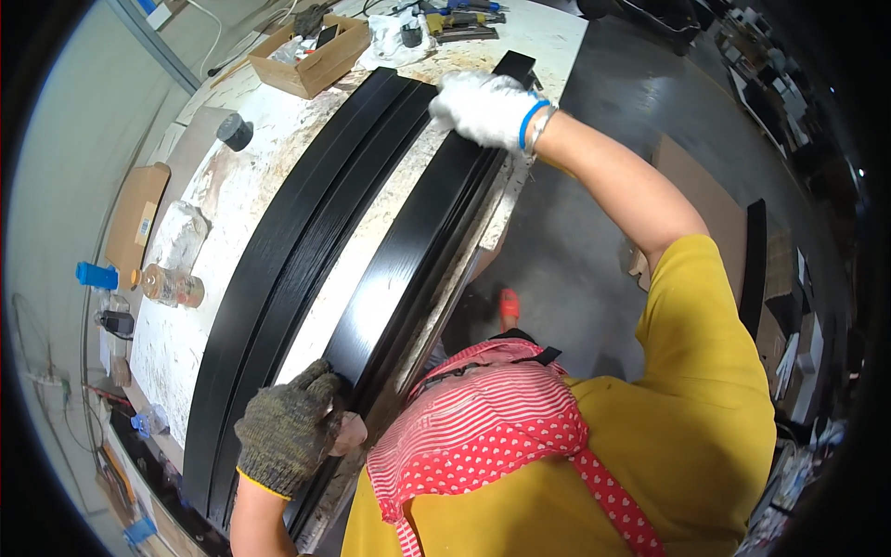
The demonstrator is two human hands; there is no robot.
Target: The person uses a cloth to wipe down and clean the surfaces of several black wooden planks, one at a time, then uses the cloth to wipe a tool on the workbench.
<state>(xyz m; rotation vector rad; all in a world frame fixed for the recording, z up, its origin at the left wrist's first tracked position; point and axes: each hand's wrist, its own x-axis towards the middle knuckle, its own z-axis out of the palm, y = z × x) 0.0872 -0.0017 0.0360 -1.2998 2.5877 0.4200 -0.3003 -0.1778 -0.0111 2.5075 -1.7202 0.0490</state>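
Note:
A long black board [402, 243] lies along the near edge of the white worktable [327, 320], its top catching the light. My left hand [286, 429], in a dark grey knit glove with a yellow cuff, is closed over its near end. Something pinkish [349, 433] sticks out beside the glove; whether it is a bare thumb or a held block, I cannot make out. Across the far part of the same board is my right hand [484, 109] in a white glove, its fingers blurred and partly hidden. Left of this board lies a pair of black boards [311, 218], side by side.
Along the table's left side are a plastic bottle [173, 286], a clear plastic bag [186, 232] and a dark round pot [235, 132]. A cardboard box [309, 58] with small items and several tools [466, 22] lie at the far end. Cardboard [703, 204] leans at right.

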